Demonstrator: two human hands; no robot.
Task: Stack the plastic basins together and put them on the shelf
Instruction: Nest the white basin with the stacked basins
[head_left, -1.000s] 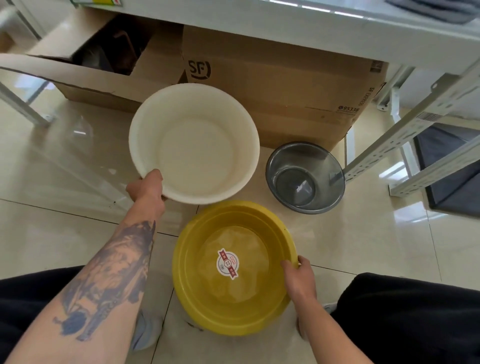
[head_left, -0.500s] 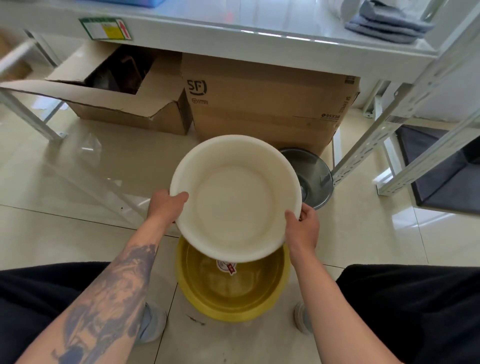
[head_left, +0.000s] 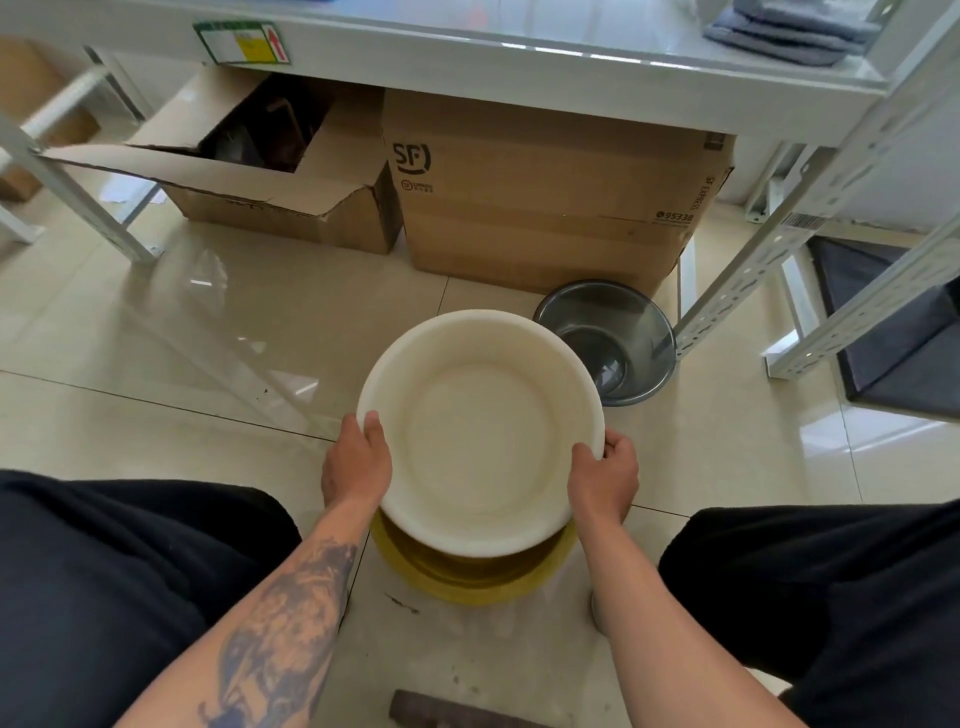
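Both hands, left hand (head_left: 356, 467) and right hand (head_left: 605, 475), grip one white basin (head_left: 480, 431) over one yellow basin (head_left: 467, 577).

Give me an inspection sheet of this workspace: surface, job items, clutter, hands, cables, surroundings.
Surface: glossy beige tiled floor, some dirt specks near the person's feet.
Job's things: white basin held over the yellow basin, which sits on the floor; whether it is seated inside cannot be told.
Clutter: metal basin on the floor; dark object at the bottom edge.
Hands: left hand and right hand each have a grip on the white basin's rim.
Cables: nothing seen.
Surroundings: white shelf above, folded grey cloths on it; open cardboard box and closed SF box beneath.
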